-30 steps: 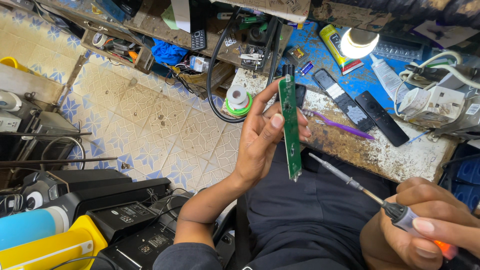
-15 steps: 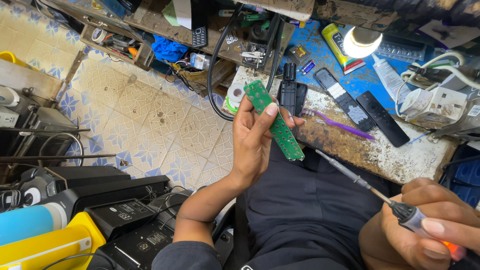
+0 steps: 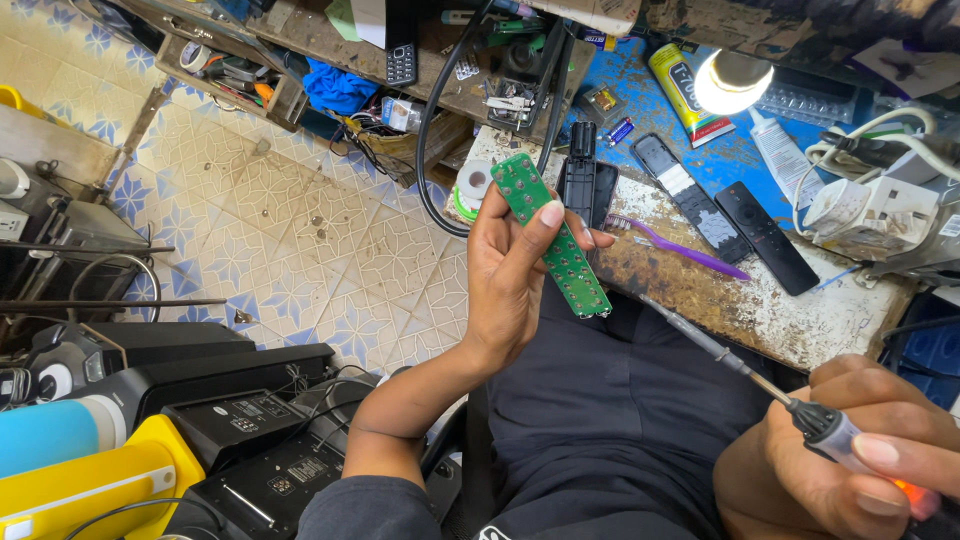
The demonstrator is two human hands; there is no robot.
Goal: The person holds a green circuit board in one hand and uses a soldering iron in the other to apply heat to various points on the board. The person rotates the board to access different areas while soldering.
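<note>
Green circuit board (image 3: 553, 240) sits in left hand (image 3: 515, 275), pinched between thumb and fingers above the lap, at the worn workbench (image 3: 800, 310) edge. Long axis runs 11 to 5 o'clock, contact side up. Right hand (image 3: 850, 450) is clenched on the screwdriver (image 3: 740, 372). Risk: loose edge pinch, board could twist and drop.

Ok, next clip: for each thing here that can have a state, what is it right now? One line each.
left hand: raised, gripping the green circuit board
green circuit board: bare, out of any casing, held tilted
right hand: closed around the screwdriver handle
screwdriver: held, tip free, touching nothing
lamp bulb: lit
black remote shell: lying on the workbench
purple toothbrush: lying flat on the bench
</note>
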